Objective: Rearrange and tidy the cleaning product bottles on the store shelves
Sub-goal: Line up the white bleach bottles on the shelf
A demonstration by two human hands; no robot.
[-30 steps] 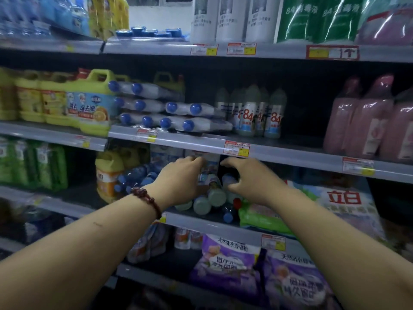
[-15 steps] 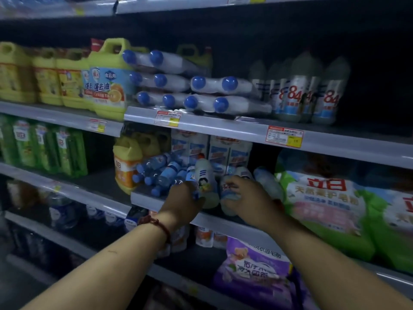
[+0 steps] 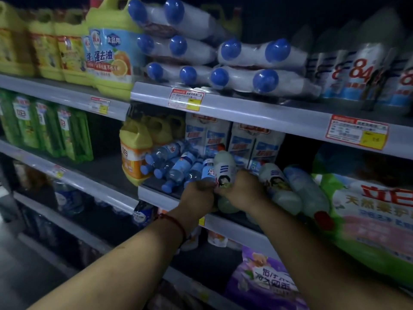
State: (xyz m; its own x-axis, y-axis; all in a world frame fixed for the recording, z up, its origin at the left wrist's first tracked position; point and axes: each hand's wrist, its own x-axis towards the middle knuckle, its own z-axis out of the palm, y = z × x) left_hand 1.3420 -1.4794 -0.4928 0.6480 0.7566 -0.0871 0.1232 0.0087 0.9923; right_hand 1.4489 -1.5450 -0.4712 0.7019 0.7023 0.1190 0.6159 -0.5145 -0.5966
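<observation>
On the middle shelf [image 3: 169, 199] a pale green-white bottle [image 3: 224, 166] with a printed label lies with its base toward the back. My left hand [image 3: 197, 195] and my right hand [image 3: 242, 193] are both closed around its lower part, side by side. Left of it lies a heap of small blue-capped bottles [image 3: 174, 166]. To the right lie two more pale bottles [image 3: 279, 186], one of them with a red cap. White cartons [image 3: 234, 142] stand behind them.
An orange-yellow jug [image 3: 134, 153] stands left of the blue bottles. A big green refill bag [image 3: 368, 211] fills the shelf's right. Above, wrapped blue-capped bottles [image 3: 223, 54], yellow jugs [image 3: 107, 48] and "84" bottles [image 3: 362, 72]. Green bottles [image 3: 44, 128] at left. A purple bag [image 3: 266, 283] below.
The view has moved closer and lower toward the middle shelf. Both hands have come together on one pale bottle, where before they held neighbouring bottles apart.
</observation>
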